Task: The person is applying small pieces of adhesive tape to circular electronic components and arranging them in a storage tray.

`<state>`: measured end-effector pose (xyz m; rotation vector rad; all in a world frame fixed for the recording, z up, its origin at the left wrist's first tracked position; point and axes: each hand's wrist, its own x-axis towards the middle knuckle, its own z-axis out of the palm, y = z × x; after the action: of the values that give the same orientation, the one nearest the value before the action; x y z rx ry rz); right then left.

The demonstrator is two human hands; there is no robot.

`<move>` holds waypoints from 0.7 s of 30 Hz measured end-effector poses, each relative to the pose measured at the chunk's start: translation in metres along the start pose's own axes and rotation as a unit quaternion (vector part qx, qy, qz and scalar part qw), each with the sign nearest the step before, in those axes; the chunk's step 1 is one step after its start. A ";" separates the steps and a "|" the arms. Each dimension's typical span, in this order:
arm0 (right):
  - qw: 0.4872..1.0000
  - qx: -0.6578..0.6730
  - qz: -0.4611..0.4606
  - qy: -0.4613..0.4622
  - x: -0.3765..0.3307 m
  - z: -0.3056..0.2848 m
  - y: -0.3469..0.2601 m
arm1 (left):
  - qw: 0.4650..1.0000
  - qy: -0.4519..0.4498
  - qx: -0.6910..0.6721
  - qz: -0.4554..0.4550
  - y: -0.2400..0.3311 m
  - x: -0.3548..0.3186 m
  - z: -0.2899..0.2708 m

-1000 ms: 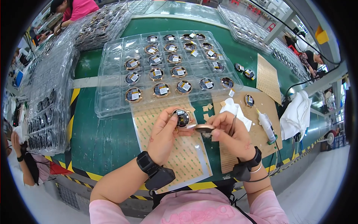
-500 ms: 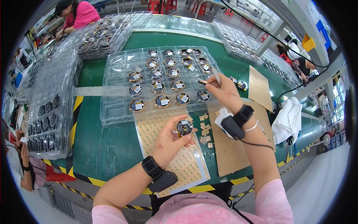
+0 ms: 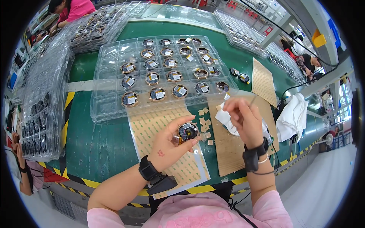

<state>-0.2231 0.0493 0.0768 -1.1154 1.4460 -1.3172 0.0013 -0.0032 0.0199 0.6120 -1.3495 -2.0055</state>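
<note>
My left hand [image 3: 169,146] is closed around a round watch case [image 3: 188,131] with its open inside facing up, showing a dark circuit and a yellow bit. My right hand [image 3: 245,117] hovers over the cardboard, fingers curled, with thin grey tweezers [image 3: 253,100] sticking up from it. Beside its fingertips is a small white square [image 3: 227,97]; whether they touch it I cannot tell. Beyond both hands lies a clear plastic tray [image 3: 108,108] holding rows of round watch cases, many with white labels. One dark watch module [image 3: 214,71] lies at the right of a gold-rimmed case [image 3: 200,73].
Under my left hand lies a printed adhesive sheet [image 3: 146,131]; small tan squares [image 3: 202,121] are scattered beside brown cardboard [image 3: 228,152]. White cloth [image 3: 292,117] and loose modules [image 3: 240,75] are at right. Stacked trays [image 3: 45,76] stand left. A co-worker in pink [image 3: 80,9] works far left.
My right hand has drawn back from the tray toward me and let go of the dark piece it held there. My left hand still holds the watch case, nearly in place.
</note>
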 end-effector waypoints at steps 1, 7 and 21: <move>0.998 0.056 -0.008 -0.003 -0.009 -0.001 0.003 | 1.000 -0.007 0.021 0.008 -0.001 0.000 0.000; 0.983 0.171 -0.060 -0.007 -0.018 -0.004 0.036 | 0.998 -0.029 0.056 0.003 -0.004 -0.001 -0.001; 0.988 0.132 -0.017 -0.075 -0.034 0.004 0.032 | 0.997 0.022 0.068 -0.008 -0.009 -0.002 0.003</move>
<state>-0.2130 0.0829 0.0456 -1.0415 1.1116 -1.3727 -0.0013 0.0027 0.0122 0.7260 -1.4672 -1.9121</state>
